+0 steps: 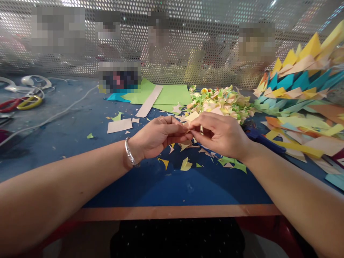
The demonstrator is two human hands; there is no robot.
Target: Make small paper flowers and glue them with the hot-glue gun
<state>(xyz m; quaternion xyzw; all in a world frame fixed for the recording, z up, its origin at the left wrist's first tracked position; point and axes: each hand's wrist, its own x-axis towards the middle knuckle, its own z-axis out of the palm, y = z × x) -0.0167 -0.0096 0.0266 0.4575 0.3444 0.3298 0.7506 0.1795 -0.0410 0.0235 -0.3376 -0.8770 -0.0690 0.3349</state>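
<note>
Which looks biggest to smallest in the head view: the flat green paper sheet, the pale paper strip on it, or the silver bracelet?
1. Flat green paper sheet
2. Pale paper strip
3. Silver bracelet, though it sits nearer the camera

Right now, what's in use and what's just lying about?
In use:
left hand
right hand
paper piece pinched between both

Lying about:
scraps
folded pile
green sheets
stacked paper
scissors
cable
</note>
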